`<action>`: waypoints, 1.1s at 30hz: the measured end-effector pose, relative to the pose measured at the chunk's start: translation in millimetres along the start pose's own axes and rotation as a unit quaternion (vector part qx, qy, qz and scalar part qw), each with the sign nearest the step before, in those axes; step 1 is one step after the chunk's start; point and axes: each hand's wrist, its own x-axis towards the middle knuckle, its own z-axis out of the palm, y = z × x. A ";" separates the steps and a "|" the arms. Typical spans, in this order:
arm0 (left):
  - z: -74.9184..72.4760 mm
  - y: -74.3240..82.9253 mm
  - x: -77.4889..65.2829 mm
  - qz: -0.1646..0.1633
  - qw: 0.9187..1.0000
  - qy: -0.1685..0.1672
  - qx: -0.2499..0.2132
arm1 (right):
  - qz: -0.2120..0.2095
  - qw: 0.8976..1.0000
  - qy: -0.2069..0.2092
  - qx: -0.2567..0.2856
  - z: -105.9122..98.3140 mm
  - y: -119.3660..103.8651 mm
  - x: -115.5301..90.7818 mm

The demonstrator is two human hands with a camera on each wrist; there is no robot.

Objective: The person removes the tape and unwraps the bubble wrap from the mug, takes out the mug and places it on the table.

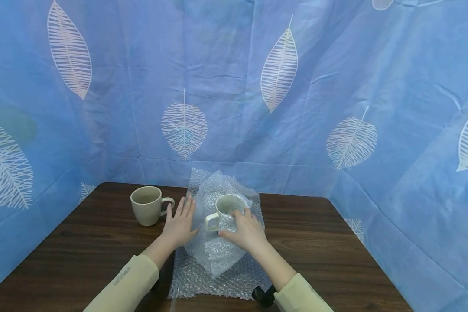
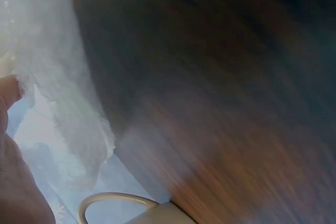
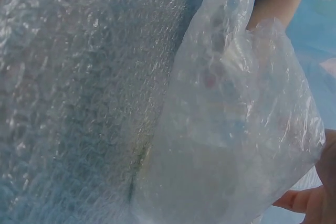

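A cream mug (image 1: 227, 203) is on the bubble wrap (image 1: 226, 281), its handle toward the left. Shiny wrap covers part of the mug's near side. My right hand (image 1: 245, 229) reaches in from the right and holds the loose front corner of wrap against the mug, thumb and fingers at its edge. In the right wrist view, the raised wrap (image 3: 226, 129) hides the mug and most of the fingers. My left hand (image 1: 180, 225) has its fingers straight and spread on the wrap's left side. Just left of it stands a second cream mug (image 1: 145, 212), its handle close to those fingertips.
A dark wooden table (image 1: 320, 255) carries everything. Behind and along the sides hangs a blue cloth (image 1: 226, 65) with white leaf prints. The larger sheet of wrap extends toward the table's near edge. A black object (image 1: 263, 297) shows by the right wrist.
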 end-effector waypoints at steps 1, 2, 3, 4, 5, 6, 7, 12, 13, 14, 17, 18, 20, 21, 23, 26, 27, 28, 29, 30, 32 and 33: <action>1.1 -0.4 -1.3 0.007 1.000 -0.004 0.015 | 0.000 1.000 0.001 0.001 0.3 -0.1 -0.1; 2.5 -1.2 -2.4 0.014 0.999 -0.006 0.029 | 0.001 1.000 0.001 0.000 0.6 -0.2 -0.3; 3.0 -1.7 -3.9 0.021 0.999 -0.008 0.043 | 0.002 1.000 0.000 0.001 1.0 -0.2 -0.3; 3.4 -2.5 -5.6 0.029 0.998 -0.006 0.056 | 0.002 1.000 0.000 0.001 1.2 -0.3 -0.4; 3.6 -3.4 -7.3 0.037 0.997 -0.003 0.065 | 0.004 1.000 0.000 0.001 1.4 -0.5 -0.5; 4.0 -4.5 -9.0 0.044 0.996 0.000 0.081 | 0.004 1.000 0.000 0.000 1.6 -0.6 -0.5; 3.6 -5.2 -11.1 0.051 0.994 0.003 0.092 | 0.005 1.000 0.000 -0.001 1.6 -0.7 -0.6; 3.8 -9.2 -20.2 0.058 0.992 0.015 0.106 | 0.006 1.000 -0.001 -0.008 1.9 -0.6 -0.7; 3.6 -9.5 -21.8 0.057 0.993 0.018 0.104 | 0.006 1.000 -0.001 -0.009 1.8 -0.5 -0.9; 3.9 -10.1 -23.0 0.055 0.993 0.023 0.104 | 0.005 1.000 -0.001 -0.010 1.9 -0.3 -1.1; 5.3 -12.0 -25.5 0.062 0.991 0.048 0.104 | 0.003 1.000 -0.002 -0.011 1.7 -0.3 -1.8; 6.3 -13.2 -26.0 0.068 0.989 0.058 0.115 | 0.002 1.000 -0.003 -0.010 1.7 -0.2 -2.0; 8.8 -15.7 -26.2 0.089 0.983 0.084 0.136 | 0.000 1.000 -0.005 -0.008 1.6 -0.2 -2.5; 10.0 -17.1 -26.3 0.103 0.979 0.097 0.147 | 0.000 1.000 -0.006 -0.007 1.5 -0.3 -2.7; 11.9 -19.7 -26.2 0.135 0.969 0.122 0.168 | -0.001 1.000 -0.007 -0.005 1.1 -0.6 -3.1; 13.9 -22.6 -26.2 0.188 0.957 0.137 0.175 | -0.003 1.000 -0.006 -0.006 0.3 -1.1 -3.3; 13.8 -22.9 -26.6 0.203 0.954 0.136 0.174 | -0.004 1.000 -0.006 -0.006 0.1 -1.2 -3.4; 14.0 -23.1 -27.0 0.215 0.953 0.130 0.170 | -0.004 1.000 -0.006 -0.007 -0.1 -1.2 -3.3; 13.6 -23.0 -27.6 0.222 0.954 0.121 0.164 | -0.004 1.000 -0.007 -0.007 -0.1 -1.0 -3.3; 13.5 -22.7 -28.0 0.224 0.956 0.110 0.156 | -0.003 1.000 -0.008 -0.006 -0.2 -0.8 -3.2; 12.4 -21.2 -29.2 0.215 0.964 0.084 0.132 | -0.002 1.000 -0.011 -0.005 -0.7 -0.6 -3.2; 11.6 -20.3 -29.4 0.205 0.969 0.069 0.117 | -0.002 1.000 -0.012 -0.004 -0.9 -0.5 -3.3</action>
